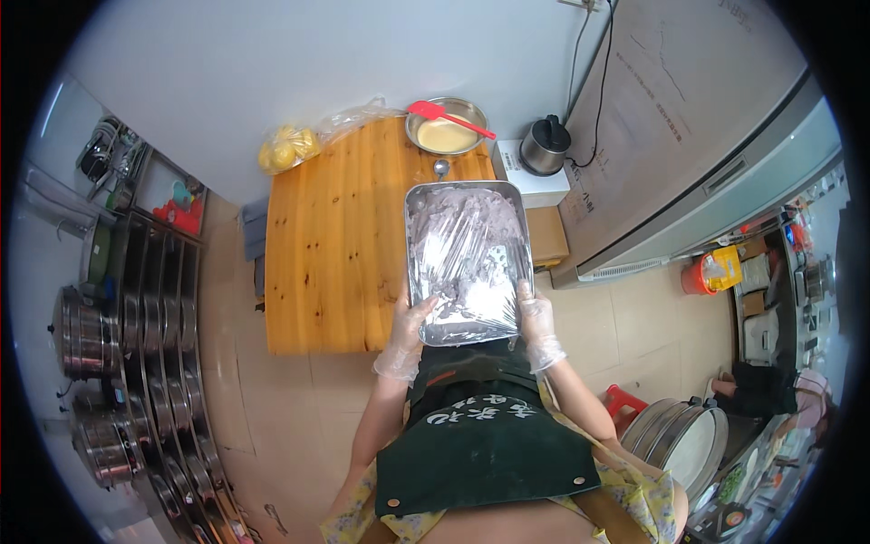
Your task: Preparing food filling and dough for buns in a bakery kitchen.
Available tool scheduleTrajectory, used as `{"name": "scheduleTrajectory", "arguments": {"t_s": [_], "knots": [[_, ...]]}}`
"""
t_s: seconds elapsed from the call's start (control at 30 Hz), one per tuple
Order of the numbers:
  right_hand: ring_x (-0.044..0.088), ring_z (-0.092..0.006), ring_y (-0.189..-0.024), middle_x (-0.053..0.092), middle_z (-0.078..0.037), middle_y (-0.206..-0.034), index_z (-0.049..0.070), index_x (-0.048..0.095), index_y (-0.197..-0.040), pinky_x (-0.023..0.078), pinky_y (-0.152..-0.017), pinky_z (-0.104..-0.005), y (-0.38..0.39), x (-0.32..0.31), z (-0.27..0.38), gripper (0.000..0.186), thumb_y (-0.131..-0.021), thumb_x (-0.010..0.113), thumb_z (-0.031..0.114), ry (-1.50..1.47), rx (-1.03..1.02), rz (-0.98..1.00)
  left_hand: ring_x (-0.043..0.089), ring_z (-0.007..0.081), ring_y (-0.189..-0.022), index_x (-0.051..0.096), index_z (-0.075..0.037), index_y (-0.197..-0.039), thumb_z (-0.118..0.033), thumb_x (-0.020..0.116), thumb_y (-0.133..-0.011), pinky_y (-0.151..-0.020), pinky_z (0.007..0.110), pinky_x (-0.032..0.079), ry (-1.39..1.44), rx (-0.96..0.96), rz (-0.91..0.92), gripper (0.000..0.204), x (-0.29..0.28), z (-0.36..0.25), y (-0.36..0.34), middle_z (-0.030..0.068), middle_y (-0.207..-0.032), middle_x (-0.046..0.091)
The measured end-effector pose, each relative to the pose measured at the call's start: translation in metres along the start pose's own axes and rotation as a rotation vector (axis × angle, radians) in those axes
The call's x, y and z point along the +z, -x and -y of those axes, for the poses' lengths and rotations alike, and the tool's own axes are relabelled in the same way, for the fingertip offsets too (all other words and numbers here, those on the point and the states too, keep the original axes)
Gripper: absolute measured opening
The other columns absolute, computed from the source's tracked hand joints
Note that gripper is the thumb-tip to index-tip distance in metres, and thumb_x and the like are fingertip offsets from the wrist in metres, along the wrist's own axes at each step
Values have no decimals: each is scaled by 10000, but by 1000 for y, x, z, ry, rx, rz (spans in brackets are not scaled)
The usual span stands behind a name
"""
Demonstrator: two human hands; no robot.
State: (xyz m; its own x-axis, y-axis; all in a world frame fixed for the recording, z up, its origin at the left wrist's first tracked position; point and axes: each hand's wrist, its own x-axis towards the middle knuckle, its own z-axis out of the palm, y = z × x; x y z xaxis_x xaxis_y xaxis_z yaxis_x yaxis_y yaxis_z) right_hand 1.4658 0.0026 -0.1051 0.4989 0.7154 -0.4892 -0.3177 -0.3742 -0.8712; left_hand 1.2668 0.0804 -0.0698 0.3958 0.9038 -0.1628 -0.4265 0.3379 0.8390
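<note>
Between my two gloved hands is a rectangular metal tray (412, 272) of pale purple mash or dough (467, 213), covered with shiny cling film (462, 281). My left hand (412, 326) grips its near left side, thumb on top. On the near right side, my right hand (536, 317) holds the rim the same way. Both hands wear clear disposable gloves. The fingers under the tray are hidden. The tray is held in front of my dark green apron, over the table's right part. Just past its far edge lies a small metal spoon (441, 169).
On the wooden table (335, 245), a metal bowl (482, 116) of cream-coloured batter carries a red spatula (451, 119). A bag of yellow items (290, 148) sits at the far left corner. A kettle (546, 145) stands on a white box. Steamer racks line the left; a person (779, 390) is far right.
</note>
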Motion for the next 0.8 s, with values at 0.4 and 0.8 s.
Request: {"name": "scheduleTrajectory", "arguments": {"t_s": [0.4, 0.8], "knots": [[429, -153, -1166, 454, -98, -1314, 5, 313, -1391, 332, -995, -268, -54, 17, 87, 598, -949, 473, 376, -71, -314, 419, 511, 137, -1037, 350, -25, -1362, -10, 585, -798, -927, 281, 402, 36, -15, -86, 611, -3, 8, 17, 53, -1183, 518], [520, -140, -963, 580, -99, -1097, -85, 519, -1161, 419, -882, -278, -28, -34, 3, 582, -949, 441, 452, -222, -198, 175, 145, 205, -1383, 94, -57, -1462, -414, 564, -888, -1107, 335, 165, -310, 277, 206, 823, 35, -32, -39, 140, -1489, 185]]}}
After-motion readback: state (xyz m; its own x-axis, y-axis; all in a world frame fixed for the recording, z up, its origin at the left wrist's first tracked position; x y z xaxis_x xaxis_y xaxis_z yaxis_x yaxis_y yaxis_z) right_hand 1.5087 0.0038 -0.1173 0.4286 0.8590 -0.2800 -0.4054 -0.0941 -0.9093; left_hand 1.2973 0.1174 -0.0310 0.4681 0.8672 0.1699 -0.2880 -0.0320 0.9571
